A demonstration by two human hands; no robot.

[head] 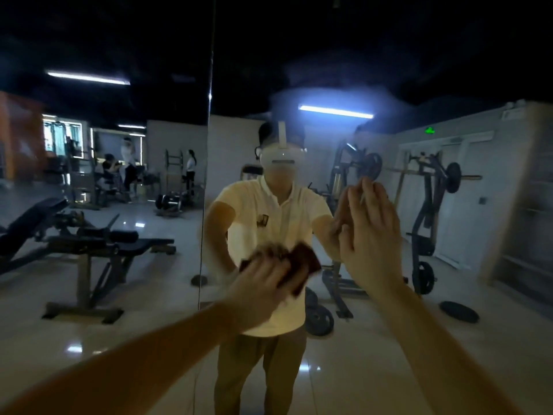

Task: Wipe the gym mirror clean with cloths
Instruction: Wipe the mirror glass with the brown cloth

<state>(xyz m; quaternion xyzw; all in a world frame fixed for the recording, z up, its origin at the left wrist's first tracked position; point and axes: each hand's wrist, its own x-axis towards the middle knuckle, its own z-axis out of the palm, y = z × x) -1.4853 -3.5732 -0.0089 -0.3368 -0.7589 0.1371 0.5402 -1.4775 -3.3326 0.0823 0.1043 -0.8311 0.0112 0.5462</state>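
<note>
The gym mirror (pixel 389 339) fills the whole view, with a vertical seam (pixel 206 175) left of centre. My left hand (pixel 263 283) presses a dark reddish-brown cloth (pixel 302 265) against the glass at the middle, fingers spread over it; the cloth is blurred. My right hand (pixel 371 232) lies flat on the mirror to the right of the cloth, fingers straight and pointing up, touching its own reflection. It holds nothing that I can make out. My own reflection, in a pale shirt, stands behind both hands.
The glass reflects a dim gym: a black bench (pixel 89 247) at left, a plate-loaded machine (pixel 431 205) at right, a loose weight plate (pixel 459 311) on the shiny floor, and several people far back left.
</note>
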